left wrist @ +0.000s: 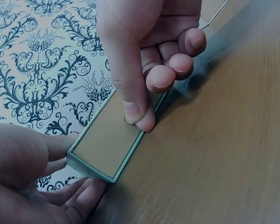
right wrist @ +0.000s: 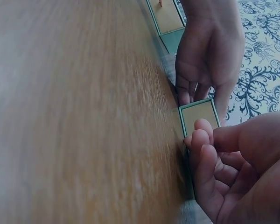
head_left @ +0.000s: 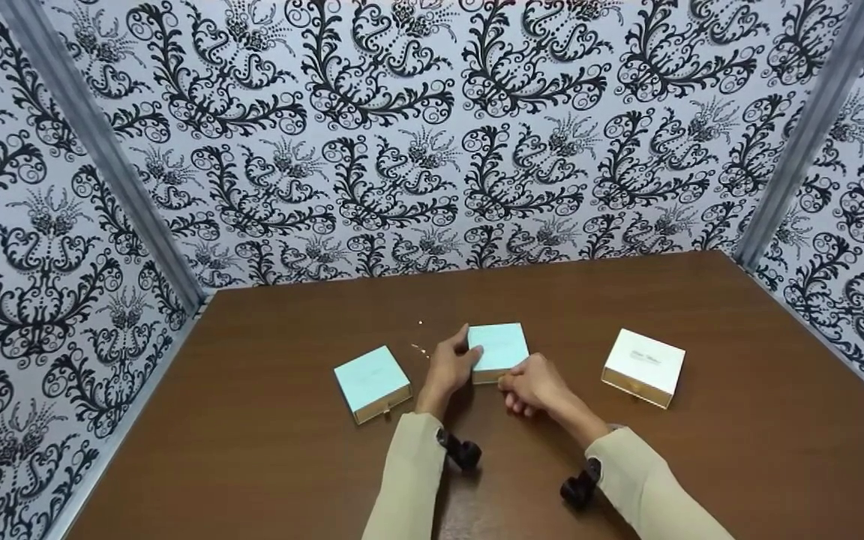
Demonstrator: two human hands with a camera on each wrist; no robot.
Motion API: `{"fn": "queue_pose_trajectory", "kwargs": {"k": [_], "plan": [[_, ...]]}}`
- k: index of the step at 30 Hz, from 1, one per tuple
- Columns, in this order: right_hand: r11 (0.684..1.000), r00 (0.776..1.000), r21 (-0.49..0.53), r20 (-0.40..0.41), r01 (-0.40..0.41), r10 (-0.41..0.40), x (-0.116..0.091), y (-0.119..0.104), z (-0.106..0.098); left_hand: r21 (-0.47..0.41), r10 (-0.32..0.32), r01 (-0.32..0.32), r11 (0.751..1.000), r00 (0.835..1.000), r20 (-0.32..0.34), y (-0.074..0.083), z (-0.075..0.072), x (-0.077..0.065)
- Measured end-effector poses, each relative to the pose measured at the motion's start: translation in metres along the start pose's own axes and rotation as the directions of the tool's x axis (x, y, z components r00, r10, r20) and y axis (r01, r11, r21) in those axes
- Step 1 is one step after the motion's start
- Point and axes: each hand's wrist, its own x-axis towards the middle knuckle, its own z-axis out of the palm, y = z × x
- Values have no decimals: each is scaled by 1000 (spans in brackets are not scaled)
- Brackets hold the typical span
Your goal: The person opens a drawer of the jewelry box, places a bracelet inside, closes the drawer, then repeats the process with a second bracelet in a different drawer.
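Note:
A turquoise drawer box [head_left: 499,343] lies on the brown table between both hands. My left hand [head_left: 450,366] grips its left side, with the thumb bent over the top edge. At the box's near face, my right hand [head_left: 538,384] pinches a small pull tab between thumb and index finger. In the left wrist view the tan drawer front [left wrist: 105,147] sits level with the turquoise sleeve, and only a sliver of the tab shows. The other right-hand fingers curl loosely below. The right wrist view shows the same drawer front [right wrist: 198,113] partly behind the right fingers.
Another turquoise box [head_left: 372,377] stands to the left, its tab facing me. A white box [head_left: 643,360] with dark lettering is on the right. Tiny pale bits [head_left: 420,349] lie beyond the left hand. Patterned walls [head_left: 432,150] enclose the table [head_left: 289,472].

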Motion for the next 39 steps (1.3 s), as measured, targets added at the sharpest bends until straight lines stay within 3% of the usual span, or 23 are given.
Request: {"fn": "queue_pose_trajectory", "kwargs": {"k": [14,26,34,39], "plan": [[1000,999,28,33,-12,11,-5,0,-1,-11,-15,14,1000,999,-46,1,2,-3],[1000,1000,-9,26,-9,10,-6,0,-3,-29,-32,30,999,996,-80,4,3,-5],[999,999,-47,29,21,-20,-11,0,-7,-55,-82,75,996,987,-141,3,2,-4],[994,998,-91,1,60,-60,-18,-2,-12,-76,-79,65,995,979,-190,8,-2,-5]]}}
